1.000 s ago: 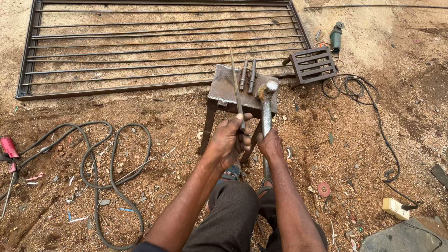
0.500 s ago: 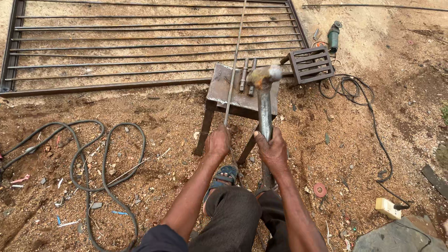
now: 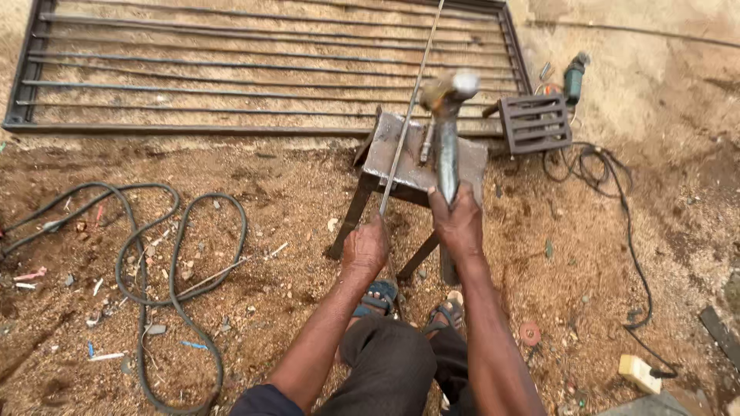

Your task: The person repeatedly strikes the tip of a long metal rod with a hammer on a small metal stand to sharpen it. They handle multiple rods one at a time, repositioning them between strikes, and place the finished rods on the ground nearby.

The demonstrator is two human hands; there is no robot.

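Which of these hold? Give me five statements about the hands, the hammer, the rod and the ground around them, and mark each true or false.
1. The right hand holds a hammer by its metal handle, head up. True.
2. The left hand is empty. False: it grips a thin metal rod that lies across the small metal stand.
3. A barred metal gate frame lies flat on the ground beyond the stand. True.
4. The angle grinder lies left of the coiled hose. False: it lies at the upper right, by the small metal grille; the coiled hose is on the left.
5. The person is barefoot. False: sandals show on the feet.
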